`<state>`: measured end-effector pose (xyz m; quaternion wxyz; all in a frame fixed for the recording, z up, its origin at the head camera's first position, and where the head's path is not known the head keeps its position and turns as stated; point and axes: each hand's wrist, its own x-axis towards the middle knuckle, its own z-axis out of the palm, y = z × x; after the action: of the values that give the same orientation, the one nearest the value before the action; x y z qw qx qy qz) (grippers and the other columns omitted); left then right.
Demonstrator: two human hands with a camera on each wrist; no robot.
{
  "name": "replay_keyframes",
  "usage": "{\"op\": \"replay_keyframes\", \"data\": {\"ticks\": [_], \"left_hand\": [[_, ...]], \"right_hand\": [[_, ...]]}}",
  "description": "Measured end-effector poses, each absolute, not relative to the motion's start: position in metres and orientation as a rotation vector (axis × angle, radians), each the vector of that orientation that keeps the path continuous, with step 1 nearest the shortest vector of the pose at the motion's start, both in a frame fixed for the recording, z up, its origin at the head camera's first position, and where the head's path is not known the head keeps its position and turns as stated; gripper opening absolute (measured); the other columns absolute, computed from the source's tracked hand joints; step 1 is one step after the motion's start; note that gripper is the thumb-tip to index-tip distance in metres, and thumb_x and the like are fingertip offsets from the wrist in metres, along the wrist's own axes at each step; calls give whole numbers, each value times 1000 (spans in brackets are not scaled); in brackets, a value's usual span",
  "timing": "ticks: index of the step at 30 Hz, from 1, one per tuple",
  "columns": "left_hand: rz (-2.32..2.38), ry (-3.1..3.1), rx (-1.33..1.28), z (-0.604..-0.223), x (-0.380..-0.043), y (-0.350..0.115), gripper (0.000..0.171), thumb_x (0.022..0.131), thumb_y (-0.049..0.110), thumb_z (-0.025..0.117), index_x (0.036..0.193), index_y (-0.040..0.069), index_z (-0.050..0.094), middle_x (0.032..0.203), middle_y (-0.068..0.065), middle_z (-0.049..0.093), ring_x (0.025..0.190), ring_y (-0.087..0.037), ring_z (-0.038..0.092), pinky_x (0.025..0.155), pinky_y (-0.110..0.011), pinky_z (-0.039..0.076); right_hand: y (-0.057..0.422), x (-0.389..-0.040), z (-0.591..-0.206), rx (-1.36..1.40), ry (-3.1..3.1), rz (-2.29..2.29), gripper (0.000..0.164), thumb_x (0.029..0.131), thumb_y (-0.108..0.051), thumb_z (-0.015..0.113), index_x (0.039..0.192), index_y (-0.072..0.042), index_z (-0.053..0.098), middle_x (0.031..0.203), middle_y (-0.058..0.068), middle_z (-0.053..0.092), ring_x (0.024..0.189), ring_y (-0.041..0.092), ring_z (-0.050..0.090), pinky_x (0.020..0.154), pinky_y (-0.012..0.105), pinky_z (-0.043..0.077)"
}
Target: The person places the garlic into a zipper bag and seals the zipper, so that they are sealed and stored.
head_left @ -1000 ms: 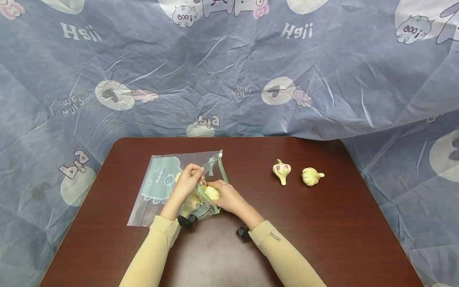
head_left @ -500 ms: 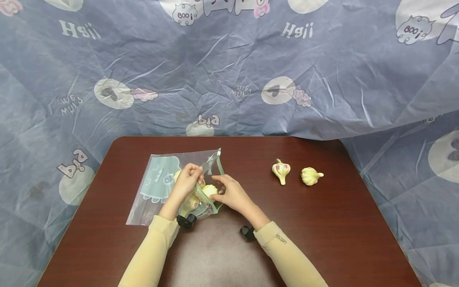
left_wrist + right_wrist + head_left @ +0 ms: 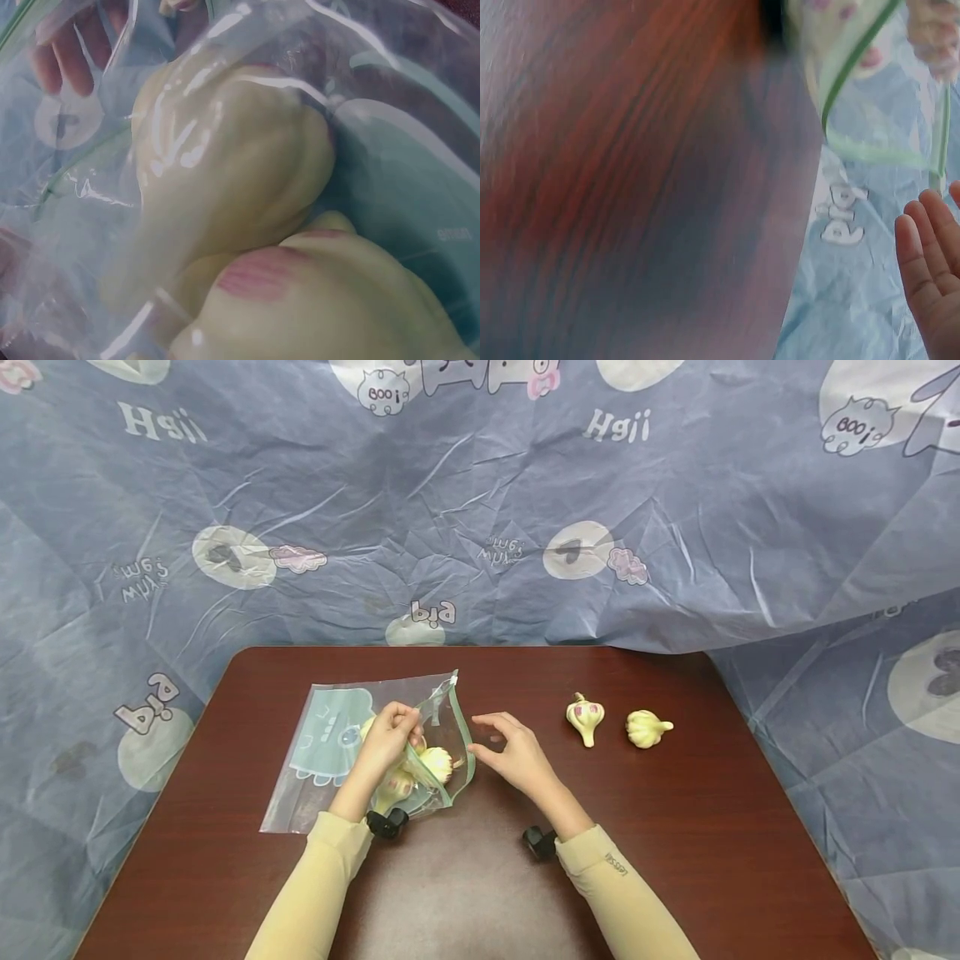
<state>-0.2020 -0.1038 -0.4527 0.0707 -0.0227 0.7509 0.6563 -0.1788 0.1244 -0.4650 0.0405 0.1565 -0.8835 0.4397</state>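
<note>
A clear zip bag (image 3: 300, 810) with a pale blue cartoon print lies on the table, its green-edged mouth facing right and gaping. My left hand (image 3: 388, 735) pinches the near lip of that mouth. Inside the bag are several garlic bulbs, one garlic bulb (image 3: 437, 764) just within the opening; the left wrist view shows a bulb (image 3: 232, 150) close up through the plastic. My right hand (image 3: 517, 756) is just right of the mouth, empty, thumb and fingers spread apart. In the right wrist view its fingers (image 3: 930, 247) are extended.
Two more garlic bulbs lie to the right on the dark wooden table (image 3: 675, 843): an upright-looking pink-marked garlic bulb (image 3: 586, 718) and a paler garlic bulb (image 3: 647, 728) with its stem pointing right. A printed blue cloth (image 3: 465, 527) hangs behind the table.
My right hand has let go of a garlic bulb inside the bag's mouth and drawn out to the right. The left hand keeps its pinch on the bag.
</note>
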Motion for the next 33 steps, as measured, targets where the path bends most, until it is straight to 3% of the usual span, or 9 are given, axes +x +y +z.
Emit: {"op": "replay_keyframes", "data": {"ticks": [12,17,24,28,33], "left_hand": [[1971,2295,-88,-456,-203,-104,13,102,13,52,99,1,52,68,0,57,57,-10,54,61,-20,45],[1964,2303,-77,-455,-203,-104,13,102,13,51,98,1,51,67,3,55,56,-8,51,61,-19,43],[1948,2316,-72,-456,-204,-104,15,103,16,51,99,1,52,68,3,55,57,-8,52,61,-19,43],[1946,2318,-66,-456,-204,-104,15,102,15,52,99,1,52,68,3,55,58,-10,52,60,-19,43],[1966,2308,-69,-456,-205,-104,13,102,13,52,98,1,52,67,2,55,57,-12,53,58,-19,43]], "right_hand": [[168,-187,-463,241,-2596,1370,37,86,-22,77,121,-13,68,121,9,66,105,33,67,89,45,55],[188,-191,-464,161,-2548,1405,38,87,-21,77,121,-8,67,121,16,64,111,35,63,95,45,52],[216,-196,-466,-30,-2518,1367,39,87,-24,77,121,-9,67,128,16,60,121,37,58,100,47,49],[229,-201,-468,-133,-2499,1301,40,86,-27,77,120,-11,67,123,14,62,117,36,59,100,50,44],[240,-208,-474,-212,-2535,1270,46,86,-27,77,126,-8,63,133,13,57,122,35,51,104,51,35]]}}
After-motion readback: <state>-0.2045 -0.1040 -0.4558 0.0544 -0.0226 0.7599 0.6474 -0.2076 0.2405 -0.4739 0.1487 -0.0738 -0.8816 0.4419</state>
